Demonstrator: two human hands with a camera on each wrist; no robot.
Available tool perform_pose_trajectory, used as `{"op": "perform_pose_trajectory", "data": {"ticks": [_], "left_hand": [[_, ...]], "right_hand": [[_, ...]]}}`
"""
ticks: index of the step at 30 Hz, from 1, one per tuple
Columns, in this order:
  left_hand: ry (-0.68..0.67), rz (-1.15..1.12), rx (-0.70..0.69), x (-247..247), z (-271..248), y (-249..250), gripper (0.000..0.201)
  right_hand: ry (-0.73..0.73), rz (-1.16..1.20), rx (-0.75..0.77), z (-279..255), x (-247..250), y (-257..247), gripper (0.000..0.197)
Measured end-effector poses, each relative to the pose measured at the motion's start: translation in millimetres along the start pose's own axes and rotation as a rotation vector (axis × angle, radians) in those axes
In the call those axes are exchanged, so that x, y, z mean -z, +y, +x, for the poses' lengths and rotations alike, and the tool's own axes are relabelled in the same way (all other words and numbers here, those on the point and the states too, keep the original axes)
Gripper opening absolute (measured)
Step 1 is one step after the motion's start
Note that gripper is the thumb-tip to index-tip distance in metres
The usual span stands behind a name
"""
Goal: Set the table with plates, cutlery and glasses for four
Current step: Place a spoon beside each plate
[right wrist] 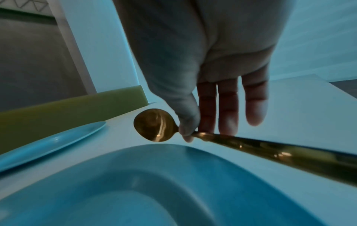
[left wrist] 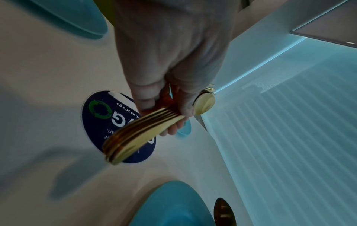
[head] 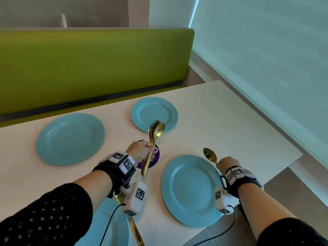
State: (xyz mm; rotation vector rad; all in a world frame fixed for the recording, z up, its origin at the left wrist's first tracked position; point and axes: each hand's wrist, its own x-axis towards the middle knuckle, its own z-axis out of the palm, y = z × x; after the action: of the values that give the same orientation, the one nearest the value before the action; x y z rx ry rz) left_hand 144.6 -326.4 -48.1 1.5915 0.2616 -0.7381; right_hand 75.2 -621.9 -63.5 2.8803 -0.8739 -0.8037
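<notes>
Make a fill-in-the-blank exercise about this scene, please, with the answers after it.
1. The left hand grips a bundle of gold ____.
2. The right hand holds a single gold ____.
3. The round sticker on the table is dark ____.
4. The plates are all light ____.

Answers: cutlery; spoon; blue; blue
</notes>
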Motion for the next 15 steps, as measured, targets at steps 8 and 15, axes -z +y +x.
{"op": "perform_pose_trajectory", "data": {"ticks": [8, 15], "left_hand": [[0.033, -0.001, -0.022, 0.5, 9.2, -0.8, 0.016], [0.018, -0.002, -0.032, -4.8, 11.0, -2.6, 0.012]], "right_hand": [[-0.030, -0.116, -0.007, 14.4, -7.7, 0.9, 0.027], [-0.029, -0.004, -0.045, 19.6, -17.6, 6.5, 0.025]]}}
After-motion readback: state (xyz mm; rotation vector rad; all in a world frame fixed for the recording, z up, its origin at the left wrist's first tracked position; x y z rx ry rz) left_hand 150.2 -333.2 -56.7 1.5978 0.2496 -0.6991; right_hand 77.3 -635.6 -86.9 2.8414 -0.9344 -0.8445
